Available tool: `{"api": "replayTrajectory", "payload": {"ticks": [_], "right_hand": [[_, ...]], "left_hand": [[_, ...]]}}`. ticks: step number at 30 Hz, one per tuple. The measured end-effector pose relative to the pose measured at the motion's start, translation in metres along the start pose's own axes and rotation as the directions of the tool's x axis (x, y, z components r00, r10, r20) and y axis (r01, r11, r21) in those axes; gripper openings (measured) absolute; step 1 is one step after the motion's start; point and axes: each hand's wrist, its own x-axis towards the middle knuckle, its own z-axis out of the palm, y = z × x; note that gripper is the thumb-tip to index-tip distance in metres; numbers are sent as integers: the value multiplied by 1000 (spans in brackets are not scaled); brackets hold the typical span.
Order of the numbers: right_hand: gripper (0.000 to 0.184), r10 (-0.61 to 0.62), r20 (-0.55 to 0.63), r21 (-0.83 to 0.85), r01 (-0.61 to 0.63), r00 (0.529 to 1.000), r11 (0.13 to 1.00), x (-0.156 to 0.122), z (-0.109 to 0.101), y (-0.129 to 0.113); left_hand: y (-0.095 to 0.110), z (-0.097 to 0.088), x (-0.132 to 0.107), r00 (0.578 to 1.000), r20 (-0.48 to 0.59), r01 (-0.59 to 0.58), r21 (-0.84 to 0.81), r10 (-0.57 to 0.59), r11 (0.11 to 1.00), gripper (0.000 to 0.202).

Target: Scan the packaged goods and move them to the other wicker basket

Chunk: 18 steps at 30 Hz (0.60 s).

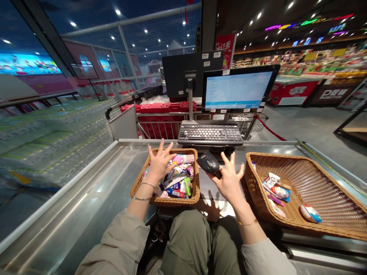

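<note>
My left hand (pixel 159 164) is above the smaller wicker basket (pixel 196 183). Its thumb and index finger pinch the end of a pink packet (pixel 183 159), while the other three fingers spread upward. Beneath lie many small wrapped goods, among them a bright green pack (pixel 187 186). My right hand (pixel 230 181) grips a black barcode scanner (pixel 208 162) between thumb and index finger, its other fingers fanned out. The scanner sits just right of that basket, its head pointing left. What exactly the pink packet contains cannot be made out.
A larger wicker basket (pixel 321 168) on the right holds several snacks, including a Dove pack (pixel 272 179) and an egg-shaped pack (pixel 310 213). Ahead stand a keyboard (pixel 210 133) and a lit monitor (pixel 237 89). The metal counter (pixel 97 198) runs along the left.
</note>
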Motion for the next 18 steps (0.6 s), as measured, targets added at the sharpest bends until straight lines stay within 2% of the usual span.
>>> {"api": "replayTrajectory", "payload": {"ticks": [5, 18], "right_hand": [[22, -9, -6, 1, 9, 1000, 1000, 1, -4, -1], [25, -16, -23, 12, 17, 1000, 1000, 4, -11, -7]], "left_hand": [[7, -5, 11, 1000, -29, 7, -11, -8, 1000, 30], [11, 1, 23, 994, -104, 7, -13, -9, 1000, 34]]}}
